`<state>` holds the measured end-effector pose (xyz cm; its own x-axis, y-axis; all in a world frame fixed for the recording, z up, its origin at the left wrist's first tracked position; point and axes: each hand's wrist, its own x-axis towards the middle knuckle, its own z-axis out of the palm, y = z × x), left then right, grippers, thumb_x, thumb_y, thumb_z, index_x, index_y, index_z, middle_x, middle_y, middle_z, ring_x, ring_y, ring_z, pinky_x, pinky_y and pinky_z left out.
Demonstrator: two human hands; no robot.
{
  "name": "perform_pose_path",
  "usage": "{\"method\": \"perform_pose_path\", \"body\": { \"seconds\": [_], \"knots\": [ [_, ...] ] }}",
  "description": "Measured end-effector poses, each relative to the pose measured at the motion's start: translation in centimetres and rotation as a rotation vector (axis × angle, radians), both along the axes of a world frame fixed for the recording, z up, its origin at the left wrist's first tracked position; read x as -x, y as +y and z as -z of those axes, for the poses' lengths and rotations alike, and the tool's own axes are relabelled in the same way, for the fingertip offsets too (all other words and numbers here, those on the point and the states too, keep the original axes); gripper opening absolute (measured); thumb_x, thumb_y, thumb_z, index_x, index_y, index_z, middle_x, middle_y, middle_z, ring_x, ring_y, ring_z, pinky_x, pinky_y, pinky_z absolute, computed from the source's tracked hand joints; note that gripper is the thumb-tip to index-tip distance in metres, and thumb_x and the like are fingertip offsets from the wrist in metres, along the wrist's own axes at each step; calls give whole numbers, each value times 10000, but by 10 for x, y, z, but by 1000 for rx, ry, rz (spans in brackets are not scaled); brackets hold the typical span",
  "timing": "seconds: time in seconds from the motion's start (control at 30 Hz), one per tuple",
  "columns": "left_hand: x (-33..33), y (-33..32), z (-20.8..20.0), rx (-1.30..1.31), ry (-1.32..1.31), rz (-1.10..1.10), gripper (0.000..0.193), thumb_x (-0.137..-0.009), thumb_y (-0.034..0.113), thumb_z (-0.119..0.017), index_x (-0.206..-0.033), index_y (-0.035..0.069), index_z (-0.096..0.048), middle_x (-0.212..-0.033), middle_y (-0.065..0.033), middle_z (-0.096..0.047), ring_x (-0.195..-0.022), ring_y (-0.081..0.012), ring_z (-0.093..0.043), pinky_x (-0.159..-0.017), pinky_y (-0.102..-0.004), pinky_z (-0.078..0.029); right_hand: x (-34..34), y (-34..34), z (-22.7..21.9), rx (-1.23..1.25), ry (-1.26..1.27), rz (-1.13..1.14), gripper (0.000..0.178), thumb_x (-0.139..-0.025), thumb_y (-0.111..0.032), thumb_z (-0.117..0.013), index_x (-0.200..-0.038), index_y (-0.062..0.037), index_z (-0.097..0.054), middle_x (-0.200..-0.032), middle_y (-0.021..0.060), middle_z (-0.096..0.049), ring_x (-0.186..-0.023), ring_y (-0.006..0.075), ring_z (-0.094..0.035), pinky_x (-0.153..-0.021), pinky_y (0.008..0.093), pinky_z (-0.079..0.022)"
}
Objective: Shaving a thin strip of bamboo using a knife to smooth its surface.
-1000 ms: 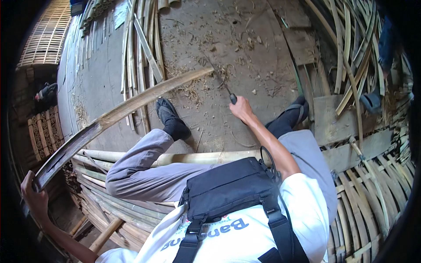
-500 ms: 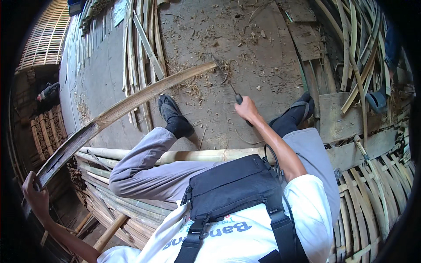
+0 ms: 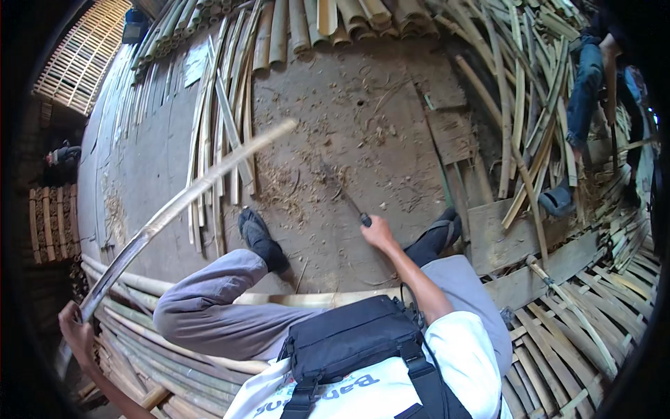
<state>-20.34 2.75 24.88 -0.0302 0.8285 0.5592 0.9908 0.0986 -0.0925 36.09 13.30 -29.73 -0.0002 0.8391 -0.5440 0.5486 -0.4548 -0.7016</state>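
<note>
A long split bamboo strip point(image 3: 183, 197) slants up from the left side, its hollow face showing near the lower end. My left hand point(image 3: 77, 332) is closed around that lower end. The strip's upper tip hangs in the air over the floor, blurred. In my right hand point(image 3: 377, 232), between my feet, is a knife point(image 3: 354, 205) gripped by its dark handle. Its long dark blade points up and to the left, apart from the strip; the blade's tip is hard to make out against the shavings.
Shavings point(image 3: 279, 192) litter the floor point(image 3: 335, 251). Thin bamboo strips point(image 3: 202, 167) lie to the left, thick bamboo pieces point(image 3: 300, 31) at the far side. More strips point(image 3: 520, 105) pile up at right, by another person's leg point(image 3: 585, 91). Bamboo poles point(image 3: 174, 342) run beneath my legs.
The bamboo strip's far end has swung up and left, away from the knife blade. Both hands keep their holds. The view has tilted up, showing more of the far side.
</note>
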Motion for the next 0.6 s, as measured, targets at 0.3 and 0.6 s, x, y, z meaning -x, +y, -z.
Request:
{"method": "perform_pose_path", "body": {
  "seconds": [0.3, 0.6],
  "knots": [
    [20, 29, 277, 507, -725, -265, 205, -723, 39, -698, -897, -2, -600, -756, -46, -567, -669, -143, -533, -600, -308, -448, 6, -26, 16, 33, 14, 33, 323, -765, -259, -637, -992, -30, -655, -911, 260, -659, -921, 426, -634, -783, 471, -505],
    [-61, 135, 444, 423, -967, -431, 413, -688, 158, -792, -1025, -34, -649, -875, -128, -666, -798, -193, -616, -750, -341, -495, -12, -16, -30, -6, -37, -17, 356, -772, -300, -654, -996, -24, -634, -918, 247, -657, -900, 413, -633, -774, 464, -499]
  ]
}}
